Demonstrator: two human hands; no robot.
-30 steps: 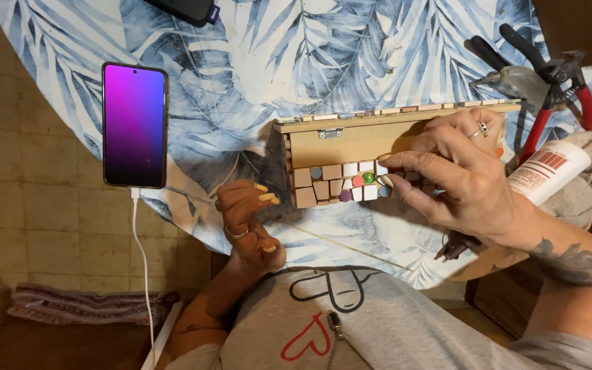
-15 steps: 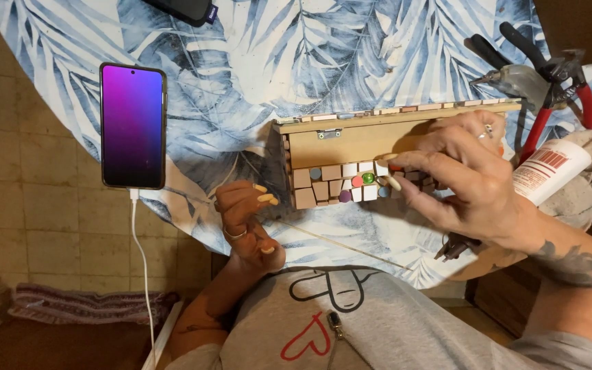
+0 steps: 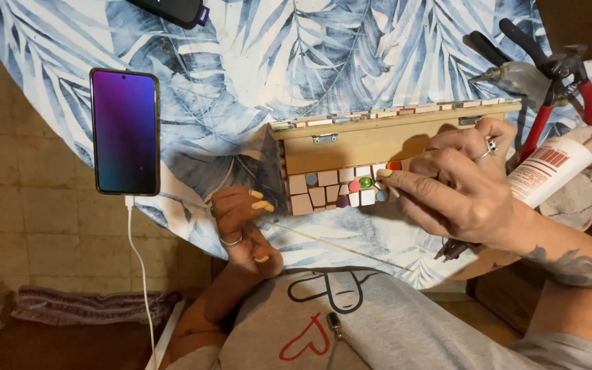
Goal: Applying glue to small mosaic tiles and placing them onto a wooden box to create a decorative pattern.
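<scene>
1. Fingers [image 3: 405,179] of right hand [image 3: 457,188] pinched together at tip, pressing on mosaic tiles [image 3: 340,186] on near face of wooden box [image 3: 371,140]; cannot tell if a piece is held between them.
2. Left hand [image 3: 241,223] loosely curled at near table edge, just left of box, touching a thin stick [image 3: 337,244]; grasp unclear.
3. Box sits right of center on blue leaf-print tablecloth [image 3: 275,62], lid open toward far side.
4. Phone [image 3: 125,131] with purple screen lies left, white cable [image 3: 138,274] hanging off the edge.
5. White tube [image 3: 549,168] and red-handled pliers [image 3: 563,89] right of box.
</scene>
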